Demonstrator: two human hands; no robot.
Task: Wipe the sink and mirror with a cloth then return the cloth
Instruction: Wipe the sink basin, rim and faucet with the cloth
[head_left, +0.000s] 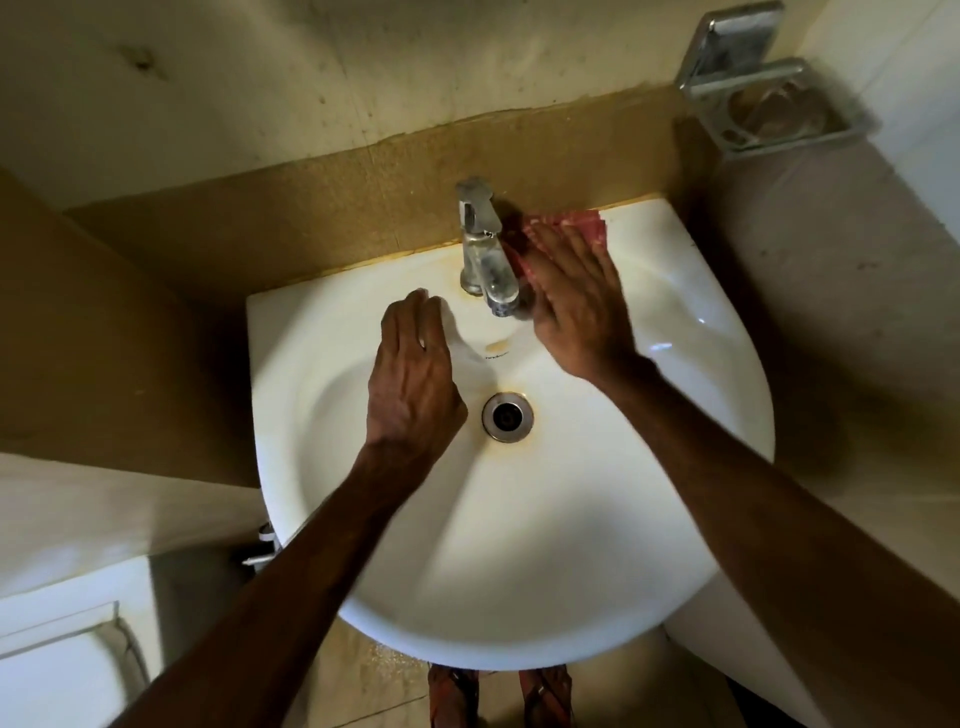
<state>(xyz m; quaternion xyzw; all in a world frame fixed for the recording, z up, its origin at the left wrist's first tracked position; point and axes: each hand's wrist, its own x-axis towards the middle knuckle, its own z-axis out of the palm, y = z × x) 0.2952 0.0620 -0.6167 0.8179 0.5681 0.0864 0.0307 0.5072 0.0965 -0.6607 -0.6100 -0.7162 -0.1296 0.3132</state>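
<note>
Fingers spread flat, the right hand presses a red cloth onto the back ledge of the white sink, just right of the chrome faucet; nothing is pinched or curled, the palm simply bears down on the fabric. The left hand holds nothing, its relaxed fingers resting on the basin's inner slope to the left of the faucet. The wipe looks to be in its early part: the cloth sits on the rear ledge only, while a yellow-brown ring shows around the drain and a like stain runs along the back edge. The bowl, the left side of the ledge, the mirror, which is out of view, and the cloth's return all appear left to do. The faucet body stands directly against the cloth's left edge and would have to be worked around. A metal soap holder is fixed to the wall at upper right, and sandalled feet show below the basin's front rim
</note>
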